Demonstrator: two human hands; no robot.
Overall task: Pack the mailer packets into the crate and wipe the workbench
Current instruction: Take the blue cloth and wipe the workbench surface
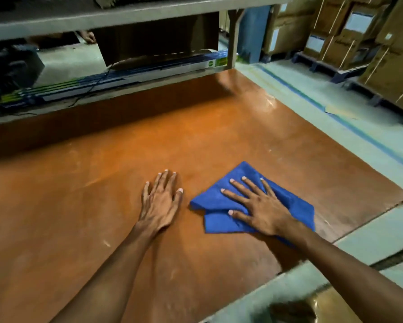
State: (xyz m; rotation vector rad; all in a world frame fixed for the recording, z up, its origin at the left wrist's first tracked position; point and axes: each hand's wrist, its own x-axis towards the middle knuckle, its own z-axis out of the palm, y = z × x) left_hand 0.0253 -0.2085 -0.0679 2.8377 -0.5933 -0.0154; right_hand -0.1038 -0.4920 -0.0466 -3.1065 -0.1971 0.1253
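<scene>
You're wiping the orange-brown wooden desk with a folded blue fabric cloth.
Cloth's looking soft, light and prone to bunching, so you're pinning it flat near the desk's right edge. Right hand pressing on top with fingers spread; left hand lying flat on the desk just beside it.

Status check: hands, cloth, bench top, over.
Right hand flat, pressing blue cloth onto workbench. Left hand flat on bare top, left of cloth, apart. No packets or crate in view.

Shelf overhanging workbench rear.
</scene>
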